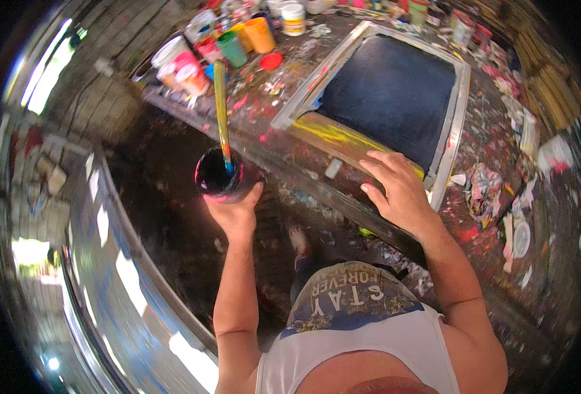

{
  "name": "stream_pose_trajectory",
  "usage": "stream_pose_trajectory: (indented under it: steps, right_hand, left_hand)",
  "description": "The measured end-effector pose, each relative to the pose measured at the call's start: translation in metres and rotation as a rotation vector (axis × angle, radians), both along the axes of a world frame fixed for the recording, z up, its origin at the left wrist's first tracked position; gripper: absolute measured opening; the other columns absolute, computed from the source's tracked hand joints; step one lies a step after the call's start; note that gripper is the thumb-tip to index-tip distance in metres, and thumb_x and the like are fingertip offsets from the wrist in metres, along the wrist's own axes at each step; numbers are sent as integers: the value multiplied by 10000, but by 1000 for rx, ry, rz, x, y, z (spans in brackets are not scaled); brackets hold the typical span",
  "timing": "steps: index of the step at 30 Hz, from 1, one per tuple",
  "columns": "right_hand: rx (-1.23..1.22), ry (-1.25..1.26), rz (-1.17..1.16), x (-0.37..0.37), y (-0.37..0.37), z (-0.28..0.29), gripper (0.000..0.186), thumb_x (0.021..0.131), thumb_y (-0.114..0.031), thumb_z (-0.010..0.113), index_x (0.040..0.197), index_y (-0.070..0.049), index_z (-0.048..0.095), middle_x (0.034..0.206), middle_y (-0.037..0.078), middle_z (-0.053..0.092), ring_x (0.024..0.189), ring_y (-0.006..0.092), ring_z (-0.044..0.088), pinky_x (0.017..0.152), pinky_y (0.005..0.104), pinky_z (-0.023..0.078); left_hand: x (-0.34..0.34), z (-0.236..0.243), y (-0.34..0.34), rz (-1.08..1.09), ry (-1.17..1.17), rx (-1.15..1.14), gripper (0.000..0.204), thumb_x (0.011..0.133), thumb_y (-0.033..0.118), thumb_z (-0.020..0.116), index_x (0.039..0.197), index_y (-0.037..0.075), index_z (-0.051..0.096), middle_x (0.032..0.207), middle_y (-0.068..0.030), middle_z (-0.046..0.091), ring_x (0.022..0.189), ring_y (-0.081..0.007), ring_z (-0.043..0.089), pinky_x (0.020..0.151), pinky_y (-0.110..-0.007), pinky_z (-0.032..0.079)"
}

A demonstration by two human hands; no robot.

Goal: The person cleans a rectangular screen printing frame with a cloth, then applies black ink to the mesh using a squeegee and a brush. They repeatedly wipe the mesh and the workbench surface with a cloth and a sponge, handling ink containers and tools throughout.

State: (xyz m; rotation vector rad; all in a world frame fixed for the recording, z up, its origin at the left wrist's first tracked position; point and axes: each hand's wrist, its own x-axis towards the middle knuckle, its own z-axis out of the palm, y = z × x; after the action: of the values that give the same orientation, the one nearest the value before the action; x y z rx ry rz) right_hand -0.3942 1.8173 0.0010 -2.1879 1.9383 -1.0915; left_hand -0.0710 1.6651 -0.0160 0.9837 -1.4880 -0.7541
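Note:
My left hand (236,211) is wrapped round a cup of dark ink (213,184), held out over the floor beside the table. A yellow-stained stick (221,111), blue at its lower end, stands upright in the cup. On the table lies a screen-printing frame (459,98) with a dark mesh (389,92) and a yellow-smeared near edge. Over that near edge my right hand (395,194) is open, fingers apart and holding nothing; whether it touches the frame I cannot tell. A small pale block (333,168) sits near the table's edge, left of this hand.
Several paint pots, including an orange tub (259,35) and a green cup (232,49), crowd the table's far left. A crumpled stained rag (489,190) and a white lid (520,238) lie at right. A long pale surface (116,262) runs along my left.

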Motion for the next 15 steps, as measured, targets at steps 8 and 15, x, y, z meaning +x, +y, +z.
stream_pose_trajectory:
  steps: [8,15]
  right_hand:
    - [330,114,-366,41,-77,-29,555,935,-216,848,1443,-64,682,1520,178,651,1389,404,613,1184,525,490]
    - [345,266,-415,43,-89,-43,514,916,-139,818,1414,-85,703,1403,129,732,1280,359,694,1125,516,535]
  left_hand:
    - [-32,-26,-272,-172,-17,42,873,671,46,1038,1404,17,565,1322,-111,686,1187,-258,666,1087,-423,527]
    - [-89,-73,-381,-4,-134,47,975,623,198,1094,1410,-13,558,1380,-193,647,1258,-350,650,1125,-478,506]
